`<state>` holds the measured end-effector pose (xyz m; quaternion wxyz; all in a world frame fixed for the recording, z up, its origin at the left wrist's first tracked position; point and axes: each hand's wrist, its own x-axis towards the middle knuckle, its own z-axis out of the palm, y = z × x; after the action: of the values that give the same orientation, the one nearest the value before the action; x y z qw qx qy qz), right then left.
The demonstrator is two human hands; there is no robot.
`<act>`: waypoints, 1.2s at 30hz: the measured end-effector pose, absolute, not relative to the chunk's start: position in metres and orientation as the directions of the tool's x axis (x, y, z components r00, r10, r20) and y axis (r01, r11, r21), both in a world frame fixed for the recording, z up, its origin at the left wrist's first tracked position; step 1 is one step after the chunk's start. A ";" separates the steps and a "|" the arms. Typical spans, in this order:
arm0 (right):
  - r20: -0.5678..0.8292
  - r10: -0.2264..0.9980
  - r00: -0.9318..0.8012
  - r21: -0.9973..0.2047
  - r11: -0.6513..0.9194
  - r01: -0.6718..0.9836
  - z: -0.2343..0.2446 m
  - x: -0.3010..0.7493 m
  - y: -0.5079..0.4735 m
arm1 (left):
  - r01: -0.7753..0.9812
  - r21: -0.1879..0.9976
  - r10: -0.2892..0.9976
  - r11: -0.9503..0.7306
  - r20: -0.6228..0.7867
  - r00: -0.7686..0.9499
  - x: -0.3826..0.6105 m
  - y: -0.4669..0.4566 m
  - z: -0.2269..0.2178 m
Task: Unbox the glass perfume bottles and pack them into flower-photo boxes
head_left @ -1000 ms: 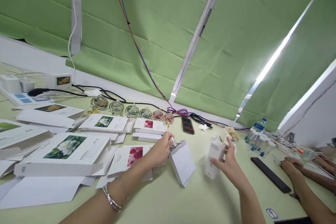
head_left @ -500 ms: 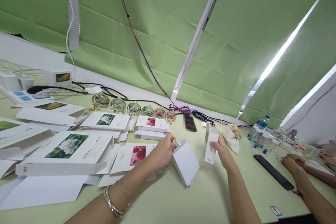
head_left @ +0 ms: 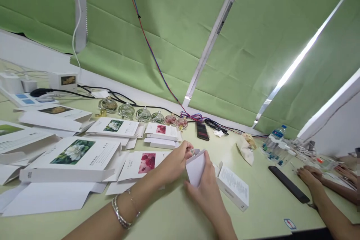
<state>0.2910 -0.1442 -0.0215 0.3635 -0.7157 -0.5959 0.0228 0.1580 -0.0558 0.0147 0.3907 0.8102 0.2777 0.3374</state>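
My left hand (head_left: 174, 163) is closed on the top edge of a small white box (head_left: 195, 168) held just above the pale green table (head_left: 174, 213). A small shiny piece shows at its fingertips, too small to name. My right hand (head_left: 206, 191) grips the same box from below and the right side, fingers wrapped on it. A second white box with printed text (head_left: 233, 186) lies on its side just right of my right hand. A bracelet is on my left wrist.
Flat white cartons with flower pictures (head_left: 75, 153) cover the table's left side. A row of round glass bottles (head_left: 143, 114) stands behind them, with cables and a power strip (head_left: 19, 99). Another person's hands (head_left: 309, 176), a black bar (head_left: 288, 189) and a water bottle (head_left: 274, 138) are at the right.
My right hand set its small white box down on the table at the right and came over to grip the box held by my left hand.
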 end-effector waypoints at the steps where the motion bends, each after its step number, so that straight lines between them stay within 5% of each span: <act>1: 0.428 0.853 0.298 -0.531 -0.030 0.847 -0.023 0.284 -0.144 | 0.174 0.814 0.704 -0.554 0.346 0.620 0.158 -0.055 0.014; 10: 0.363 0.912 0.192 -0.317 -0.073 0.946 -0.018 0.322 -0.178 | 0.089 0.846 0.807 -0.526 0.462 0.368 0.157 -0.041 0.020; 17: 0.552 0.815 0.178 -0.313 0.005 0.950 0.022 0.342 -0.197 | 0.078 0.875 0.854 -0.477 0.441 0.277 0.162 -0.046 0.024; 20: 0.437 0.899 0.019 -0.206 0.080 0.975 0.011 0.329 -0.176 | 0.072 0.878 0.876 -0.473 0.459 0.149 0.159 -0.044 0.027; 23: 0.175 0.979 -0.102 -0.181 0.134 0.974 -0.013 0.320 -0.158 | 0.104 0.877 0.882 -0.469 0.470 0.018 0.150 -0.039 0.030; 26: 0.016 0.985 -0.171 -0.199 0.171 0.965 -0.031 0.322 -0.150 | 0.103 0.883 0.886 -0.458 0.463 -0.033 0.145 -0.036 0.031; 29: 0.005 0.980 -0.197 -0.229 0.193 0.954 -0.033 0.331 -0.146 | 0.075 0.886 0.889 -0.457 0.458 0.001 0.148 -0.036 0.029; 32: 0.159 0.971 -0.179 -0.349 0.225 0.910 -0.023 0.334 -0.138 | 0.017 0.884 0.882 -0.467 0.465 0.070 0.152 -0.039 0.027; 36: 0.389 0.921 0.023 -0.670 0.266 0.693 0.006 0.319 -0.118 | -0.104 0.886 0.861 -0.451 0.463 0.209 0.156 -0.045 0.027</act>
<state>0.3190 -0.1183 0.0059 0.4052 -0.5893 -0.6847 0.1405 0.1555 -0.0454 0.0271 0.4341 0.6452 0.2933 0.5562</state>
